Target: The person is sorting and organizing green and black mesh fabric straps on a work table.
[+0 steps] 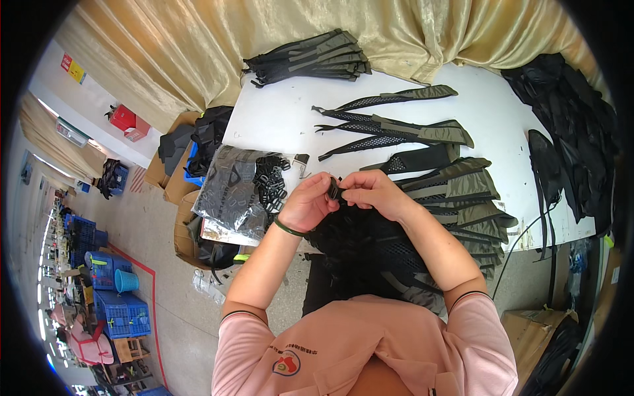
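Observation:
Above the near edge of the table, my left hand (308, 204) grips a small black plastic buckle (335, 192) between thumb and fingers. My right hand (378, 194) pinches at the buckle's other side, where a bit of black webbing seems to meet it; the fingers partly hide this. Below my hands a heap of black mesh straps (360, 241) hangs over the table edge onto my lap. To its right, several olive and black padded straps (462, 187) lie fanned out. Left of my hands, loose black buckles (269, 185) are piled on a clear plastic bag (231, 188).
More straps (403, 125) lie farther back on the white table (277, 122), with a stacked bundle (317, 58) by the gold curtain (409, 39). Black bags (561, 125) cover the right end. Cardboard boxes (187, 228) stand at the table's left; blue crates (122, 313) sit on the floor.

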A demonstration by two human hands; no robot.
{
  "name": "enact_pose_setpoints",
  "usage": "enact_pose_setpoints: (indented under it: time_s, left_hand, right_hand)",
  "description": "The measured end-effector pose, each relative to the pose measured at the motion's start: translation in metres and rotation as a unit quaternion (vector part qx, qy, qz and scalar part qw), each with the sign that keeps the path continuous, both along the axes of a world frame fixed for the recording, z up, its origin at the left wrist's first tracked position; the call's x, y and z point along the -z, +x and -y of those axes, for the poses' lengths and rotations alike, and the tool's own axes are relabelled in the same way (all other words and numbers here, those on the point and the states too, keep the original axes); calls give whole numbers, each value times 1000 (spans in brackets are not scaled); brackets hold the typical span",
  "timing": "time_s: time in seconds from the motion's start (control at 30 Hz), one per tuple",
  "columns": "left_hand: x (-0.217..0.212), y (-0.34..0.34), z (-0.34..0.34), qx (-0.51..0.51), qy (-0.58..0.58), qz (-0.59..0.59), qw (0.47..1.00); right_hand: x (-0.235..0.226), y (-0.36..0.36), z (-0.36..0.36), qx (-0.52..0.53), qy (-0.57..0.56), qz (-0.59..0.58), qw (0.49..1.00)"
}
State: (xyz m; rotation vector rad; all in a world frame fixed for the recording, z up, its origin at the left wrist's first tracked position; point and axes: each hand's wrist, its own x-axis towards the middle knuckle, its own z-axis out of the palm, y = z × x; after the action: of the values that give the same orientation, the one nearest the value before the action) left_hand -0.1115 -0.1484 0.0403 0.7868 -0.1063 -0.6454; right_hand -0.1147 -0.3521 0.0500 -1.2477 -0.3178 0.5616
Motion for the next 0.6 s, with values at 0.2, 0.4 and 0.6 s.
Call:
enact_pose_setpoints:
  time_s: [0.2,0.4,0.6]
  left_hand:
    - [6,-4,9,-18,-10,-11,1000]
    - [5,-7,14,-33,-25,-22,999]
    - [-3,-11,19,-75,71,20,994]
  right_hand:
    - [3,-6,-2,74,-58,231,968]
    - [-9,-15,-7,113,-63,130,983]
    - [-18,-17,-5,127,-135,230,955]
